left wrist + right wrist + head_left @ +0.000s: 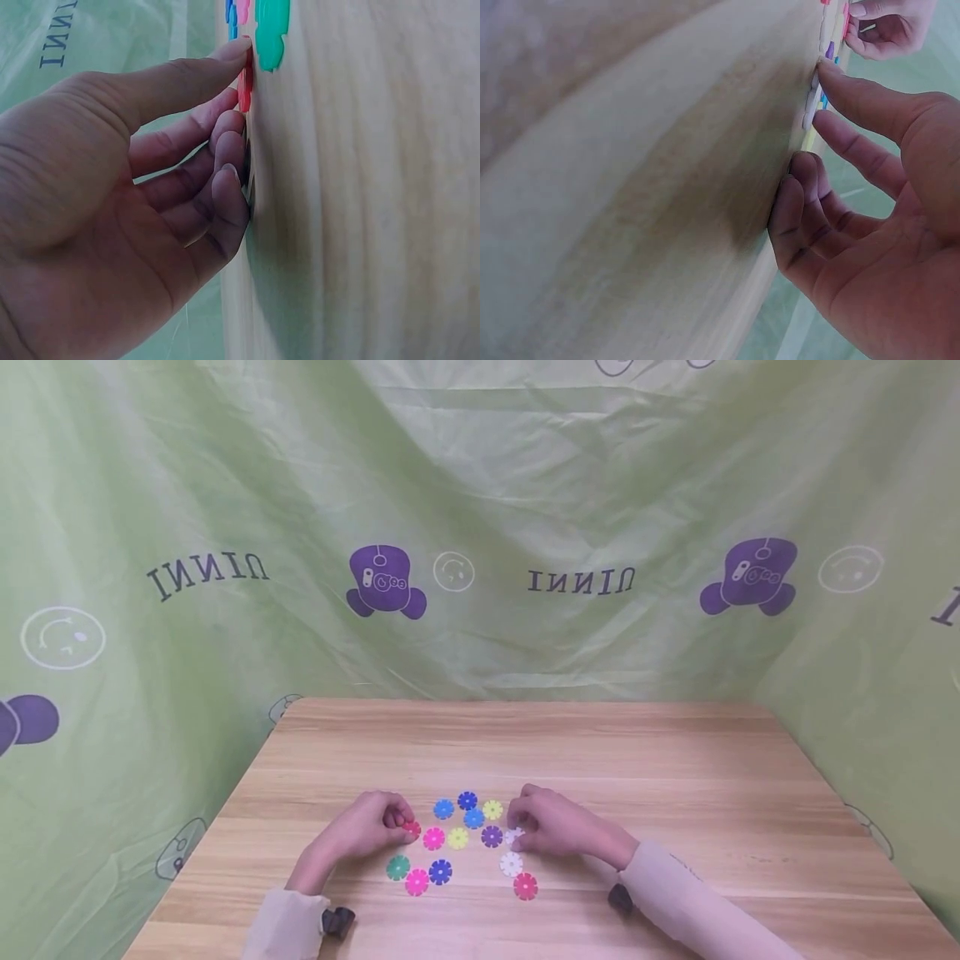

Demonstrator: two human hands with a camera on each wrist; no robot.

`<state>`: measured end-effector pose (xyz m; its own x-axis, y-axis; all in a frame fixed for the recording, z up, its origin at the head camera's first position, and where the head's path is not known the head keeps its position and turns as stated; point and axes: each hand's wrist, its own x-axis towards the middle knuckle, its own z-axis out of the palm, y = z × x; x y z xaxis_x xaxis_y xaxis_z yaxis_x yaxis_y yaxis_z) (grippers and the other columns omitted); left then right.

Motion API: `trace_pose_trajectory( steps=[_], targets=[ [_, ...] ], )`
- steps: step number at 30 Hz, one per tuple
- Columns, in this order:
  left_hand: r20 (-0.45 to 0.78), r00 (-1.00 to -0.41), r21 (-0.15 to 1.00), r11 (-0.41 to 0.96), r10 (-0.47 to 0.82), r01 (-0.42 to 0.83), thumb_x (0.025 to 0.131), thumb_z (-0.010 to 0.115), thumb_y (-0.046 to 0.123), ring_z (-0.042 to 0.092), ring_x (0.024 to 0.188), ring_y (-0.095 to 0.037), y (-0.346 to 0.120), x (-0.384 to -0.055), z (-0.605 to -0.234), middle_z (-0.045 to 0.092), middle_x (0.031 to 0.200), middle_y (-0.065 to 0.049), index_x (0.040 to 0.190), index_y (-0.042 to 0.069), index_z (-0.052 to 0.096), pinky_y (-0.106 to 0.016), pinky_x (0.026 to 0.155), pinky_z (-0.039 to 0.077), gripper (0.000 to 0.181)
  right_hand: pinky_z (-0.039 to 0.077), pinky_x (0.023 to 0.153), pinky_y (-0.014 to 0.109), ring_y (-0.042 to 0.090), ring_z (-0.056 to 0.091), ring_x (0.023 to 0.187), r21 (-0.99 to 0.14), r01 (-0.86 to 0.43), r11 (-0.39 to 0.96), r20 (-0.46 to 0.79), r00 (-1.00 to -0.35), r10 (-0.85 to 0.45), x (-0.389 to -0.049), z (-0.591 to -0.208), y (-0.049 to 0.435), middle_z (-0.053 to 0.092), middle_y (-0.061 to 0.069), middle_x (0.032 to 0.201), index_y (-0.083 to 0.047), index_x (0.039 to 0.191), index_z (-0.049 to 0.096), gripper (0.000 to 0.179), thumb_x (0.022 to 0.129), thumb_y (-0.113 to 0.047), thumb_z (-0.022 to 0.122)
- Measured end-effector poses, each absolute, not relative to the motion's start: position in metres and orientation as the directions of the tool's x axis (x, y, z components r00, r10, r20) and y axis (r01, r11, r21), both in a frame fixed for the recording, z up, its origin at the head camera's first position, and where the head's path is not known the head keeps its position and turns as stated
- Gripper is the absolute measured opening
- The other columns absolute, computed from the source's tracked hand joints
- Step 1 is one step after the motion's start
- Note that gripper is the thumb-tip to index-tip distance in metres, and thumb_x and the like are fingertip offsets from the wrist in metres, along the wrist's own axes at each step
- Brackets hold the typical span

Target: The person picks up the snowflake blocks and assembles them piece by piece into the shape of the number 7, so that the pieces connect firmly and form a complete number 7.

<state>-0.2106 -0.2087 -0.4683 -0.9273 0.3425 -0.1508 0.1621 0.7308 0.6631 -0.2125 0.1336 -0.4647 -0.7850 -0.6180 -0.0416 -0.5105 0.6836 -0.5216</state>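
Flat on the table in the head view, a red notched plastic disc (411, 829) is pinched at its edges by the thumb and index finger of my left hand (372, 823). The left wrist view shows the red disc (245, 82) edge-on between those fingertips. My right hand (557, 821) has its thumb and index finger on a white notched disc (513, 837), partly hidden by the fingers. In the right wrist view this white disc (811, 97) lies between thumb and index tips, on the wood. Both hands' other fingers curl loosely against the tabletop.
Between the hands lie several more notched discs, including pink (433, 838), yellow (457, 838) and purple (492, 836). Nearer me are a green disc (398, 867), a second white disc (511, 864) and another red disc (526, 886). Green cloth (480, 635) hangs behind the wooden table (600, 743).
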Motion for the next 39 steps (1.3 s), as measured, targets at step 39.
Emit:
trace_pose_trajectory(
  steps=[39],
  targets=[
    [-0.079,-0.895,0.792,0.572,0.439,0.211,0.097,0.076,0.028,0.067,0.079,-0.014,-0.175,-0.216,-0.458,0.080,0.094,-0.004,0.105,0.012,0.082,-0.023,0.070,0.055,0.018,0.057,0.082,0.021,0.008,0.069,0.090,-0.708,-0.412,0.574,0.095,-0.861,-0.501,-0.219,-0.447,0.147,0.079,-0.006,0.099,-0.020,0.104,0.079,0.019,0.091,-0.007,0.079]
  ],
)
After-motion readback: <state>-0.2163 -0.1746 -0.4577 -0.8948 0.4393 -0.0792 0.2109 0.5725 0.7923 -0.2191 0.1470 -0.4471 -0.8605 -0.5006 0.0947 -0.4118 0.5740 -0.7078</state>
